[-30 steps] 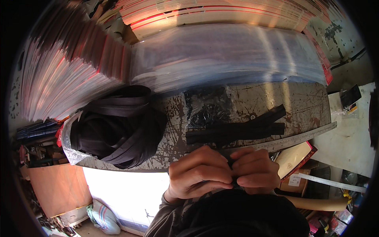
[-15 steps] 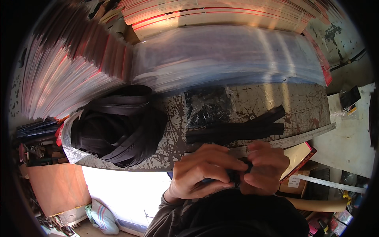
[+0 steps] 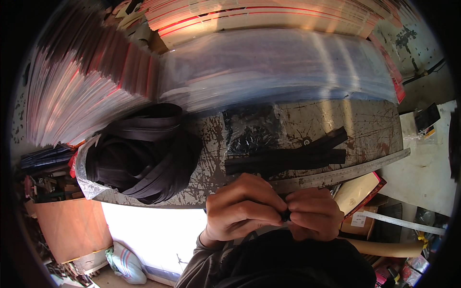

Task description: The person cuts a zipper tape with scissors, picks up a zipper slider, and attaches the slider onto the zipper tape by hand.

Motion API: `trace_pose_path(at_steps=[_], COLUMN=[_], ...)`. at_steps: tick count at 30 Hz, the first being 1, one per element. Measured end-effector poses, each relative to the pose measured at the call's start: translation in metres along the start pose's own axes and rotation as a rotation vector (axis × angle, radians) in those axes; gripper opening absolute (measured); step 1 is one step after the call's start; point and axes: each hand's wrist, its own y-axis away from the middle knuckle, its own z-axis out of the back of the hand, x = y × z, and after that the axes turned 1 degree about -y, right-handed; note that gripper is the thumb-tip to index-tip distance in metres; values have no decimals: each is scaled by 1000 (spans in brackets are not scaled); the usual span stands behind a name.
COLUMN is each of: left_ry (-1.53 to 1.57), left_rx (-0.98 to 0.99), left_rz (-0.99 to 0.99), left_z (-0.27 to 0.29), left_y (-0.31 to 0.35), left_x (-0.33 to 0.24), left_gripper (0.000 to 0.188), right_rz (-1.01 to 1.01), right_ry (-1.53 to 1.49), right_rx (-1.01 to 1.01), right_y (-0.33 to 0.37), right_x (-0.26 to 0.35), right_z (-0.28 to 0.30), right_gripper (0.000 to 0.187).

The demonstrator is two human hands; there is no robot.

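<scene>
Close together at the table's near edge, my left hand point(image 3: 245, 207) and my right hand point(image 3: 314, 213) pinch a small black piece point(image 3: 286, 214) between their fingertips. Most of it is covered by the fingers, so its kind does not show. Just beyond the hands lie cut strips of black zipper tape point(image 3: 288, 160), some overlapping and one slanting up to the right. Behind them is a clear plastic bag point(image 3: 252, 127) with dark contents. A big loose coil of black zipper tape point(image 3: 144, 158) rests to the left, partly in a clear plastic wrapper point(image 3: 86, 177).
A metal ruler point(image 3: 355, 170) runs along the near edge of the scratched table point(image 3: 370, 129). Stacked clear plastic sheets point(image 3: 278, 67) line the back, and a tall pile of sleeves point(image 3: 91, 86) stands at the left. At the right, a phone-like black object point(image 3: 426, 117) lies on a white surface.
My right hand has moved slightly left and down, its fingers curling in closer against my left hand around the small black piece. The items on the table have not moved.
</scene>
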Motion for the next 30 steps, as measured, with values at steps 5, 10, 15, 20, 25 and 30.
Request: trace_pose_path(at_steps=[5,10,15,20,25,30], left_ry=[13,28,18,-6,-113,-1], left_rx=[-25,30,-22,-15,-62,-71], left_rz=[-13,41,66,72,56,120], left_z=[-3,-1,-3,-4,-5,-8], left_y=[-2,-1,0,0,0,1], left_x=[6,3,2,-1,-4,-4], left_gripper=[17,16,18,19,15,14], right_rz=[42,52,3,-5,29,122], right_ry=[69,131,228,274,331,394], right_rx=[42,28,16,97,51,36], right_y=[-2,2,1,0,2,2], right_x=[-2,2,4,8,6,5], right_z=[4,4,6,11,7,10], right_gripper=[17,24,22,18,17,18])
